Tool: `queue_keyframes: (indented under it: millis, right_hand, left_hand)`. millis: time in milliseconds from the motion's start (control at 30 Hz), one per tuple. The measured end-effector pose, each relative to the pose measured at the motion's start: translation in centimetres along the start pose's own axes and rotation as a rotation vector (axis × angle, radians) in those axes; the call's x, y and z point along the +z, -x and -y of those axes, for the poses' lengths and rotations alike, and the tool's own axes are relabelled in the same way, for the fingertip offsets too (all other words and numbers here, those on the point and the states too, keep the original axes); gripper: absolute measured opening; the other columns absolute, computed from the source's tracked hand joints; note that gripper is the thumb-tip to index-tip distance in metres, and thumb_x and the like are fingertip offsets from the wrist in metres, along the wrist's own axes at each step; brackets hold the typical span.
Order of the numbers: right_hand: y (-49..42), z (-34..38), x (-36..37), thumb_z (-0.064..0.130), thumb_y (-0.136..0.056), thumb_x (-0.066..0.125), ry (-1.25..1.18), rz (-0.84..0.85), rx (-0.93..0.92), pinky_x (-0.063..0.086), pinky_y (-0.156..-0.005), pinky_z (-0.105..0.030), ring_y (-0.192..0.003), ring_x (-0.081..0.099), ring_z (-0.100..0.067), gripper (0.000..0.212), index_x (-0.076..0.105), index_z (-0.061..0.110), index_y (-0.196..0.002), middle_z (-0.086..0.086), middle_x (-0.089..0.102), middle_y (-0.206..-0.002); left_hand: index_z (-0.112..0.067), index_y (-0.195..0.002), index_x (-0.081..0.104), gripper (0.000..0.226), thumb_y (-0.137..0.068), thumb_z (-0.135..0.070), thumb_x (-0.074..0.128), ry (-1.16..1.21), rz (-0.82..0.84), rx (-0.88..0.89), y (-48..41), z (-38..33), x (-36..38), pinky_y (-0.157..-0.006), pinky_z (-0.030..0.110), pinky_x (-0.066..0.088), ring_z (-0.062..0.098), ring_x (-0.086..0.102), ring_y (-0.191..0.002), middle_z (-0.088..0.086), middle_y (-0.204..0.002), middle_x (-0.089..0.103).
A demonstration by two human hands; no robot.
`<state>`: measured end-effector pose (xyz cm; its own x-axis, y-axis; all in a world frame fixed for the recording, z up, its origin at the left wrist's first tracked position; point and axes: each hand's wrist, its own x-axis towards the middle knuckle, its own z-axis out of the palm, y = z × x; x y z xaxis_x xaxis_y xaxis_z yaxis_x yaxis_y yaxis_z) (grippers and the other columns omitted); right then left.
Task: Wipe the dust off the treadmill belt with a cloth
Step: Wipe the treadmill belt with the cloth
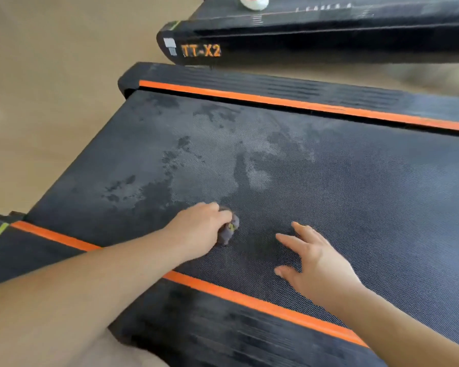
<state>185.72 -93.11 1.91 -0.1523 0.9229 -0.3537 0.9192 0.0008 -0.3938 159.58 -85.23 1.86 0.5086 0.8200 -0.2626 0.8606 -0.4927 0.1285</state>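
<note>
Left hand (199, 229): grips one cloth (229, 230) on belt (329, 181), near edge.
Right hand (313, 255): fingers spread, over belt.
Orange strips (249, 295): two, flanking open belt.

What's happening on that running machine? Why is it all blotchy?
Someone is cleaning a treadmill belt. Their left hand grips a small crumpled grey cloth against the belt, not far from the nearer orange stripe. The right hand is open beside it, fingers spread low over the belt. Pale dusty patches and darker blotches cover the belt beyond the cloth, so the wiping isn't done yet.
</note>
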Motion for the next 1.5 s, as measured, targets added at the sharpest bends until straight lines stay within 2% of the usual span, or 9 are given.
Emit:
queue_keyframes:
  millis: [100,267,400,533,733,900,1100,1267,1500]
  right_hand:
    - [-0.5,3.4,0.2,0.060,-0.089,0.070,0.052,0.132,0.026,0.022,-0.125,-0.048,-0.160,-0.006,-0.019,0.084,0.022,0.052,-0.158,0.011,-0.003,-0.172]
    - [-3.9,6.7,1.7,0.056,-0.081,0.080,0.136,0.240,0.100,0.015,-0.119,-0.071,-0.158,-0.017,-0.031,0.103,0.010,0.059,-0.156,0.011,-0.018,-0.171]
    - [-4.6,6.3,2.6,0.052,-0.073,0.085,0.119,0.241,0.143,0.021,-0.118,-0.072,-0.159,-0.012,-0.028,0.105,0.017,0.065,-0.153,0.017,-0.011,-0.171]
    - [-4.7,5.9,2.8,0.054,-0.075,0.084,0.120,0.236,0.125,0.020,-0.119,-0.071,-0.159,-0.013,-0.028,0.104,0.016,0.067,-0.152,0.018,-0.013,-0.171]
    - [-4.9,5.9,3.0,0.053,-0.076,0.084,0.128,0.250,0.142,0.020,-0.120,-0.070,-0.159,-0.014,-0.027,0.103,0.016,0.066,-0.152,0.020,-0.014,-0.170]
    - [-5.0,5.9,3.0,0.053,-0.076,0.084,0.135,0.247,0.140,0.021,-0.121,-0.068,-0.159,-0.014,-0.026,0.103,0.015,0.067,-0.151,0.020,-0.016,-0.170]
    - [-5.1,5.9,3.0,0.056,-0.075,0.084,0.146,0.246,0.140,0.024,-0.120,-0.067,-0.159,-0.013,-0.027,0.104,0.015,0.068,-0.151,0.019,-0.015,-0.170]
    - [-4.9,5.8,3.2,0.057,-0.075,0.084,0.151,0.225,0.134,0.026,-0.119,-0.067,-0.159,-0.012,-0.027,0.103,0.013,0.069,-0.150,0.020,-0.015,-0.170]
    - [-4.9,5.7,3.3,0.058,-0.074,0.083,0.153,0.217,0.121,0.027,-0.119,-0.067,-0.159,-0.011,-0.028,0.103,0.014,0.069,-0.150,0.018,-0.013,-0.171]
  left_hand:
    - [-0.028,-0.112,0.050,0.017,-0.096,-0.023,0.051,-0.037,0.025,-0.149,2.5,4.6,-0.3,-0.076,0.044,0.051,0.028,0.051,-0.097,-0.001,-0.097,0.039]
    - [-0.047,-0.148,0.034,0.055,-0.096,-0.042,0.053,0.152,-0.028,-0.019,4.6,3.3,1.0,-0.096,0.041,0.047,0.024,0.049,-0.115,0.000,-0.125,0.051]
    - [-0.040,-0.127,0.059,0.033,-0.095,-0.047,0.059,0.213,0.029,0.106,3.2,2.4,1.7,-0.088,0.039,0.048,0.021,0.049,-0.109,-0.004,-0.111,0.046]
    - [-0.025,-0.103,0.059,0.010,-0.097,-0.034,0.056,0.070,-0.071,0.251,2.7,4.6,2.7,-0.064,0.041,0.050,0.020,0.041,-0.095,-0.004,-0.099,0.036]
    - [-0.014,-0.117,0.056,0.022,-0.097,-0.014,0.047,0.064,-0.239,-0.217,1.5,4.2,3.2,-0.070,0.040,0.045,0.031,0.040,-0.103,0.009,-0.113,0.039]
    - [-0.025,-0.104,0.052,0.007,-0.100,-0.027,0.046,0.112,-0.119,0.193,3.7,0.0,3.5,-0.061,0.038,0.041,0.024,0.045,-0.100,0.000,-0.105,0.039]
    - [-0.023,-0.091,0.058,0.015,-0.095,-0.034,0.048,0.133,-0.325,-0.148,2.4,3.6,4.2,-0.067,0.046,0.052,0.030,0.053,-0.088,0.002,-0.094,0.045]
    - [-0.022,-0.105,0.050,0.006,-0.098,-0.022,0.049,0.135,-0.171,0.088,4.7,-0.1,4.1,-0.067,0.041,0.045,0.025,0.049,-0.101,0.000,-0.104,0.042]
    - [-0.012,-0.091,0.055,0.011,-0.095,-0.021,0.055,0.188,-0.398,-0.409,4.8,7.1,4.1,-0.070,0.049,0.050,0.040,0.056,-0.084,0.012,-0.092,0.049]
